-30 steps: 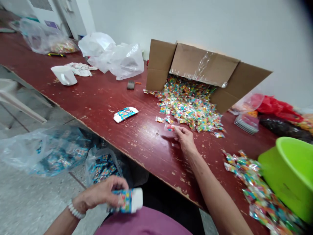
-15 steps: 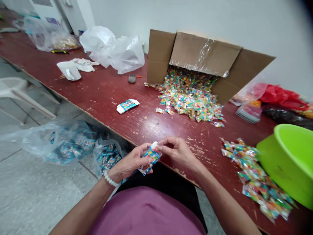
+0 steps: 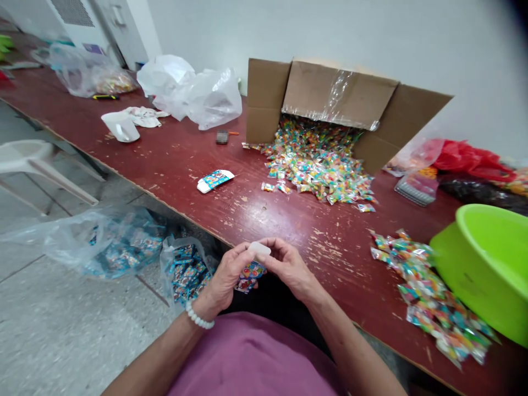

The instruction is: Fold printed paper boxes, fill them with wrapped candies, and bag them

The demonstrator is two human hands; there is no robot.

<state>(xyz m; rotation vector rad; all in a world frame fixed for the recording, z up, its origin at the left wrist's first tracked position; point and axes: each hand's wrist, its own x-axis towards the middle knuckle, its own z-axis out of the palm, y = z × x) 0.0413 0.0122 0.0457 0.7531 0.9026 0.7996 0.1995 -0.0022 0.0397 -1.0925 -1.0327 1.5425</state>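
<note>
A worn red table (image 3: 181,159) runs from the upper left of the frame to the lower right, with an open cardboard carton (image 3: 338,93) at upper centre spilling wrapped sweets (image 3: 325,170) towards me. A green basin (image 3: 474,264) stands at right beside a second heap of sweets (image 3: 429,291), while a clear bag (image 3: 127,242) of blue packets lies on the floor at lower left. My left hand (image 3: 225,275) and right hand (image 3: 291,267) come together at lower centre, just off the table's edge, thumbs and fingers clamped on a small printed box (image 3: 250,272). Another printed box (image 3: 215,180) lies on the table, left of the loose sweets. At my fingertips is a white flap (image 3: 259,250); the step looks like closing that end, and the next move calls for a light tuck without creasing the card. My own fingers are the chief obstruction, masking the opening; I cannot tell what is inside.
</note>
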